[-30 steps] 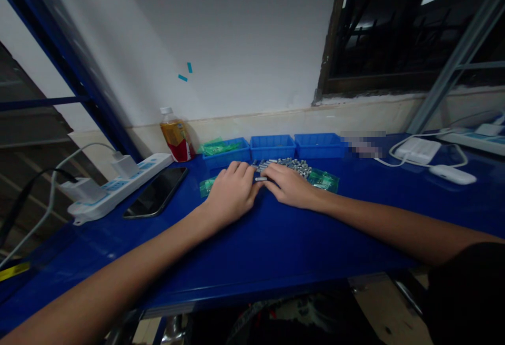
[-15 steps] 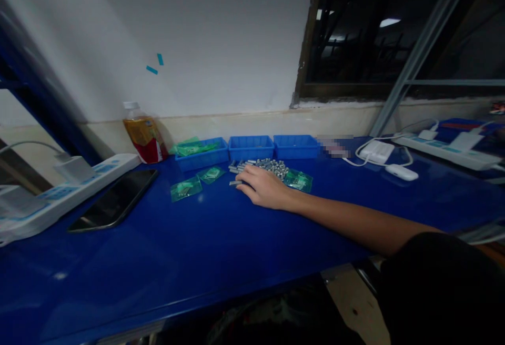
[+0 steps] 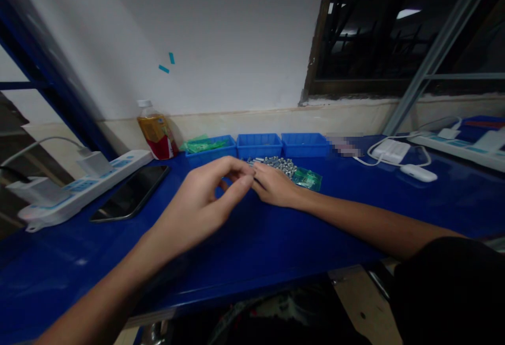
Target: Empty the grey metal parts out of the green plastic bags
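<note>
My left hand (image 3: 207, 195) reaches in over the table, its thumb and forefinger curved together in a pinch. Those fingertips meet the fingers of my right hand (image 3: 274, 184), which are closed and partly covered. Whatever is between the fingertips is too small and hidden to make out. Just behind my right hand lies a pile of small silvery metal parts (image 3: 283, 164), short cylinders by their look. A small green-tinted clear bag (image 3: 309, 179) with something in it rests beside my right wrist.
Three blue bins line the wall: a left bin (image 3: 213, 154) with green bags, a middle bin (image 3: 259, 151) and a right bin (image 3: 304, 150). A phone (image 3: 132, 195), a power strip (image 3: 87, 187) and a drink bottle (image 3: 155, 132) stand left. White chargers with cables (image 3: 394, 151) lie right.
My left hand has come in from the lower left and met my right hand, covering the two small green bags there. The view has shifted slightly; my right hand stays by the pile.
</note>
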{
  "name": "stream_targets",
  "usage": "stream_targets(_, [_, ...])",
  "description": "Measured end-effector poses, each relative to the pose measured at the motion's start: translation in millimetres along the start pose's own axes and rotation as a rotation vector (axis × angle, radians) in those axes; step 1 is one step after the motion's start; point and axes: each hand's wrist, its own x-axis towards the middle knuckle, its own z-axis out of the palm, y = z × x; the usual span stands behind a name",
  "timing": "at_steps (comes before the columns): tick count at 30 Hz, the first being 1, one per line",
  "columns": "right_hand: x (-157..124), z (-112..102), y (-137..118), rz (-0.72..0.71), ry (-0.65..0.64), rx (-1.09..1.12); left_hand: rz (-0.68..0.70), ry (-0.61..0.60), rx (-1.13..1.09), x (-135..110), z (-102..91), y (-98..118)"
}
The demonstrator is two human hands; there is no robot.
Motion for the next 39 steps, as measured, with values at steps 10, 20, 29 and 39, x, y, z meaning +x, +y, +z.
stream_targets(10, [1.7, 6.7, 9.2, 0.111, 0.033, -0.023, 0.213, -0.129, 0.281, 37.5, 63.9, -53.8])
stream_targets(20, [-3.1, 0.9, 0.2, 0.057, 0.13, 0.066, 0.095, -0.147, 0.323, 30.1, 67.7, -53.2])
stream_targets(29, [-0.7, 5.0, 6.4, 0.103, 0.138, 0.032, 0.079, -0.089, 0.217, 29.4, 66.5, -52.4])
stream_targets(39, [0.0, 4.5, 7.5, 0.106, 0.178, 0.057, 0.11, -0.02, 0.216, 27.9, 68.0, -53.0])
